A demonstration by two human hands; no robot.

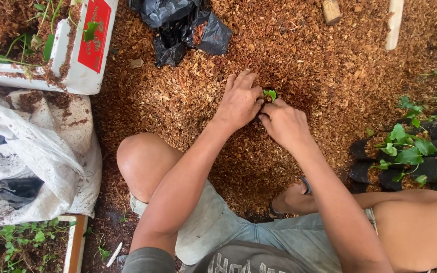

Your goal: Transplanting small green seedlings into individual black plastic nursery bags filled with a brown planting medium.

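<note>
A tiny green seedling stands in the brown coir-like bedding. My left hand lies just left of it, fingers spread flat on the bedding, thumb and fingertips by its stem. My right hand is curled just below and right of it, fingertips pinched at its base. Both hands touch each other around the plant. Whether either hand grips the stem is hidden by the fingers.
A white foam box with seedlings sits upper left, a white sack below it, crumpled black bags at the top. Potted seedlings in black bags stand at right. A wooden stick lies top right.
</note>
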